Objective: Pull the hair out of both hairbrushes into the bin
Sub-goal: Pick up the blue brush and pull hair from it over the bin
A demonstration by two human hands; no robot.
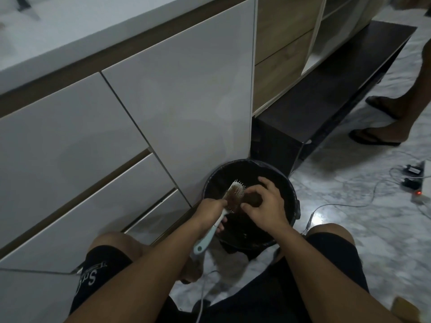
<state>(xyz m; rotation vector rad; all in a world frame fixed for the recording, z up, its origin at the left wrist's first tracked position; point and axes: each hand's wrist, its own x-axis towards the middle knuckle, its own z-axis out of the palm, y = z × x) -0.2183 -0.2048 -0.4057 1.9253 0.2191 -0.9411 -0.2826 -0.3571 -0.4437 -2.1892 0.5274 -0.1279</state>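
Observation:
A pale blue hairbrush (pixel 211 231) with white bristles and brown hair matted in its head is held over the black bin (pixel 289 183). My left hand (pixel 210 209) is shut on its handle near the head. My right hand (pixel 263 203) is at the brush head, its fingers pinching a brown clump of hair (pixel 253 198) above the bin's opening. The bin is lined with a dark bag and stands on the floor between my knees. Only one brush is in view.
White cabinet doors and drawers (pixel 116 136) rise close on the left, touching the bin. A dark low plinth (pixel 326 94) runs behind. Another person's feet in sandals (pixel 375 136) stand at the right. Cables and a power strip (pixel 417 192) lie on the marble floor.

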